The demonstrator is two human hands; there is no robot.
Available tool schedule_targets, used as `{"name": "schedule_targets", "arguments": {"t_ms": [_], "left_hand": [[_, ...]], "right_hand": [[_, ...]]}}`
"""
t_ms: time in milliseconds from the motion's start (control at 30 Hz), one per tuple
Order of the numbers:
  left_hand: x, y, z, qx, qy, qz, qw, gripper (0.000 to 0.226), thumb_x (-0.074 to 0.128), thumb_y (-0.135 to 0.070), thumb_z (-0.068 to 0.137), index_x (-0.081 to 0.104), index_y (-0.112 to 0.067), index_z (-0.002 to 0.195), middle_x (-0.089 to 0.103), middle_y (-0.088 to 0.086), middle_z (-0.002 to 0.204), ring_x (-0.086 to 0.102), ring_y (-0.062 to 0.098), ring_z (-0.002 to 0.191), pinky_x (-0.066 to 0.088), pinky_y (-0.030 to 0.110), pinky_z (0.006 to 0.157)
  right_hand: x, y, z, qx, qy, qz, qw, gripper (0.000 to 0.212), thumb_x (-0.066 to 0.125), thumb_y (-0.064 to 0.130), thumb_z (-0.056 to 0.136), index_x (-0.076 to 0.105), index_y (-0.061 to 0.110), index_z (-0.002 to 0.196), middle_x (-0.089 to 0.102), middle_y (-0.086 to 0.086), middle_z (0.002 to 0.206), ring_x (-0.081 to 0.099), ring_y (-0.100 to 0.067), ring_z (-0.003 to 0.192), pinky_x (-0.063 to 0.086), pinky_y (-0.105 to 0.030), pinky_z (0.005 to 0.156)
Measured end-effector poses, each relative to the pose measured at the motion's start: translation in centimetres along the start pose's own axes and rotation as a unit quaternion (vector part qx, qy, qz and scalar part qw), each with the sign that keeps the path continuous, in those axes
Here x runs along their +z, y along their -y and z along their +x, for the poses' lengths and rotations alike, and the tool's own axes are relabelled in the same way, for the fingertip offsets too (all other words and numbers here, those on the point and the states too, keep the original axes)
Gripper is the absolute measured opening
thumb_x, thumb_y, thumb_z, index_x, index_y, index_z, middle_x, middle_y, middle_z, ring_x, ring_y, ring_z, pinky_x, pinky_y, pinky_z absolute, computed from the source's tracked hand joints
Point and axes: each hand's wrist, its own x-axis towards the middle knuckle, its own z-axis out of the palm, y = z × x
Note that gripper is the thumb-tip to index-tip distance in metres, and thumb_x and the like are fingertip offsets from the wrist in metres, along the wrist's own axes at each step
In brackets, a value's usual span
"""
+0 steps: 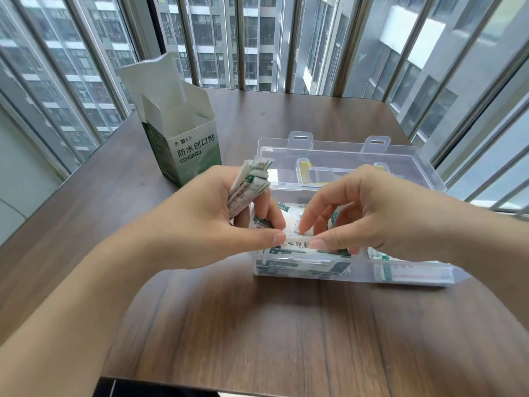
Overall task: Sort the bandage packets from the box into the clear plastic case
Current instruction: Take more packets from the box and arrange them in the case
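On the table, left to right:

Table (257, 325): dark wood-grain surface; it carries the box and the case.

Box (190, 150): green and white carton, upright at the rear left of the table, top flaps open and standing up. It stands well apart from both hands and just left of the case.

Left hand (217, 222): raised over the left end of the case. Fingers are curled and clamped on a bundle of packets; the thumb tip presses on the single packet at the front of the case.

Bundle of packets (252, 184): white wrappers with green print, fanned slightly, projecting upward out of the left hand's grip.

Single packet (297, 242): white strip with print, lying along the front edge of the left compartment, held between the two thumbs and the nearby fingertips.

Case (315, 269): clear plastic, lid (343, 156) hinged open and lying back behind it. Packets lie stacked in the left compartment; more packets (412, 272) lie in the right compartment.

Right hand (372, 213): over the middle of the case. Fingers are curled downward, thumb and forefinger pinching the right end of the single packet.

Window bars (292, 44): vertical metal rails behind the table, with tower blocks beyond.
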Motion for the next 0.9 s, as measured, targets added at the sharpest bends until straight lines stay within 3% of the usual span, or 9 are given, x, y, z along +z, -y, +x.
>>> {"name": "schedule_targets", "arguments": {"t_ms": [167, 267, 367, 500, 600, 700, 900], "left_hand": [[-0.01, 0.0, 0.19, -0.006, -0.007, 0.017, 1.0, 0.031, 0.077, -0.02, 0.077, 0.052, -0.034, 0.062, 0.072, -0.007, 0.082, 0.059, 0.046, 0.074, 0.05, 0.048, 0.062], [-0.15, 0.14, 0.33, -0.011, -0.003, 0.03, 0.999, 0.042, 0.08, -0.009, 0.08, 0.051, -0.034, 0.062, 0.071, -0.01, 0.078, 0.056, 0.042, 0.068, 0.049, 0.042, 0.058], [-0.21, 0.32, 0.44, -0.006, 0.011, 0.037, 0.999, 0.042, 0.079, -0.01, 0.08, 0.052, -0.036, 0.062, 0.071, -0.01, 0.078, 0.056, 0.041, 0.065, 0.047, 0.039, 0.055], [-0.41, 0.35, 0.32, -0.017, 0.039, 0.031, 0.999, 0.03, 0.077, -0.018, 0.074, 0.057, -0.037, 0.063, 0.071, -0.004, 0.082, 0.046, 0.016, 0.051, 0.041, 0.025, 0.05], [-0.65, 0.19, 0.29, -0.027, 0.068, 0.032, 0.997, 0.032, 0.082, -0.02, 0.075, 0.058, -0.038, 0.066, 0.072, -0.001, 0.085, 0.044, 0.013, 0.052, 0.04, 0.021, 0.051], [-0.75, 0.16, 0.43, -0.036, 0.065, 0.032, 0.997, 0.041, 0.085, -0.011, 0.077, 0.057, -0.036, 0.063, 0.071, -0.007, 0.08, 0.044, 0.013, 0.052, 0.041, 0.022, 0.051], [-0.8, 0.28, 0.74, -0.058, 0.072, 0.046, 0.995, 0.027, 0.086, -0.012, 0.075, 0.065, -0.029, 0.07, 0.061, -0.011, 0.063, 0.043, 0.012, 0.05, 0.04, 0.025, 0.049]], "right_hand": [[-0.58, 0.15, -0.56, -0.035, -0.014, -0.035, 0.999, 0.01, 0.086, 0.025, 0.073, 0.077, 0.021, 0.075, 0.055, 0.011, 0.054, 0.046, -0.01, 0.052, 0.041, -0.029, 0.052], [-0.65, 0.19, -0.64, -0.036, 0.011, -0.054, 0.998, 0.006, 0.085, 0.026, 0.075, 0.08, 0.024, 0.078, 0.05, 0.012, 0.055, 0.043, -0.01, 0.054, 0.038, -0.023, 0.052], [-0.59, 0.18, -0.58, -0.027, 0.026, -0.041, 0.998, 0.005, 0.083, 0.025, 0.078, 0.081, 0.023, 0.082, 0.053, 0.012, 0.055, 0.043, -0.008, 0.052, 0.035, -0.016, 0.049], [-0.55, 0.25, -0.63, 0.003, 0.047, 0.006, 0.999, 0.013, 0.077, 0.032, 0.079, 0.081, 0.02, 0.08, 0.059, 0.005, 0.058, 0.047, -0.009, 0.052, 0.038, -0.022, 0.048], [-0.51, 0.07, -0.56, 0.012, 0.039, 0.001, 0.999, 0.008, 0.076, 0.023, 0.084, 0.08, 0.018, 0.081, 0.065, 0.003, 0.061, 0.054, -0.006, 0.054, 0.043, -0.024, 0.05], [-0.6, 0.01, -0.52, 0.006, 0.039, -0.012, 0.999, 0.006, 0.081, 0.021, 0.08, 0.08, 0.021, 0.085, 0.065, 0.002, 0.064, 0.055, -0.005, 0.055, 0.045, -0.022, 0.05], [-0.44, -0.07, 0.01, 0.003, 0.021, -0.038, 0.999, 0.01, 0.084, 0.016, 0.077, 0.08, 0.022, 0.085, 0.063, 0.007, 0.062, 0.055, -0.006, 0.054, 0.045, -0.018, 0.049]]}}
